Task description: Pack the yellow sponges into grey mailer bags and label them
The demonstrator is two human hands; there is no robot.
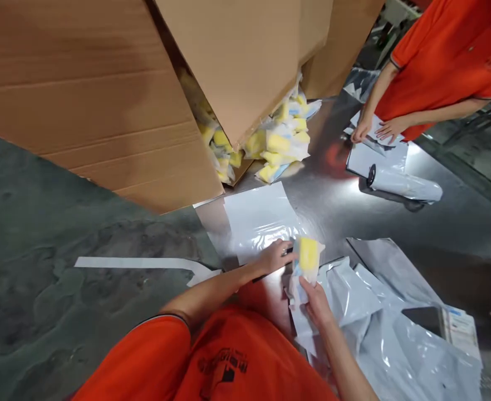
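Note:
My right hand is closed around the lower part of a clear plastic packet with a yellow block inside, held upright in front of me. A bit of blue shows at the packet's left side. Close to that left edge, my left hand has its fingers stretched out and apart. Its fingertips reach the packet's edge, though whether they touch it cannot be made out. Just beyond my left hand, a white plastic mailer bag lies flat on the metal table.
A large cardboard box stands at the upper left, with yellow packets spilling from it. Loose grey-white mailer bags and a dark phone-like slab lie at right. Across the table, a co-worker handles bags beside a plastic roll.

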